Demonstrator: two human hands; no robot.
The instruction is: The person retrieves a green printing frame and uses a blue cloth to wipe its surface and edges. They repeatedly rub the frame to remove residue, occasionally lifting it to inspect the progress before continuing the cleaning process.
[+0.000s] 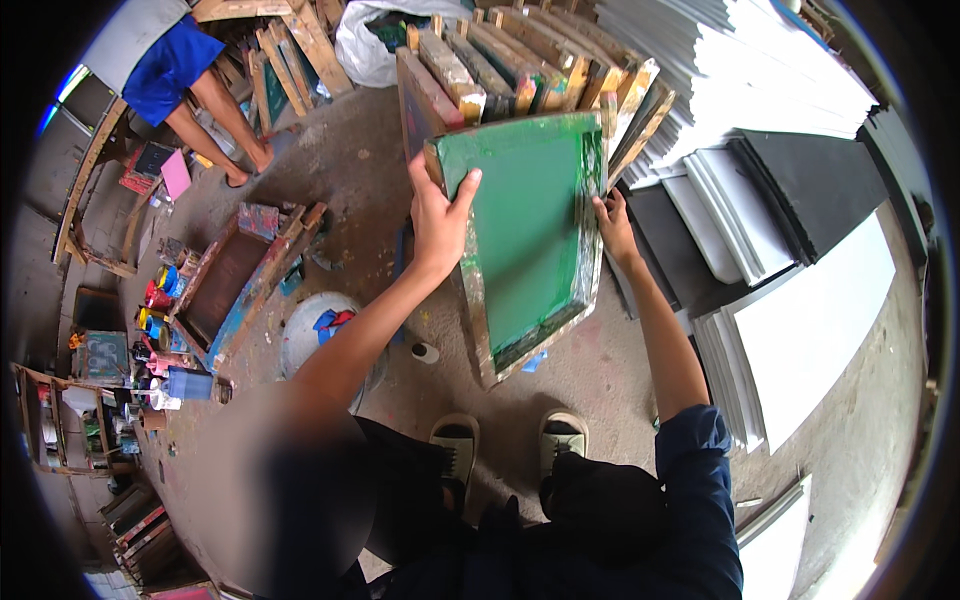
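Observation:
A screen-printing frame (525,215) with green mesh and a paint-smeared wooden border hangs tilted in front of me, above the floor. My left hand (440,220) is closed round its left edge, thumb on the front face and fingers behind. At the opposite edge, my right hand (615,222) grips the wood, its fingers partly hidden by the border. Just behind the held frame stands a row of similar wooden frames (510,60), packed side by side on edge.
White sheets (690,60) are stacked at the far right, with black boards (815,180) and a white panel (815,320) nearer. To the left are a paint-stained wooden frame (240,270), paint containers (165,290) and a white bucket (305,335). Another person (180,70) stands far left.

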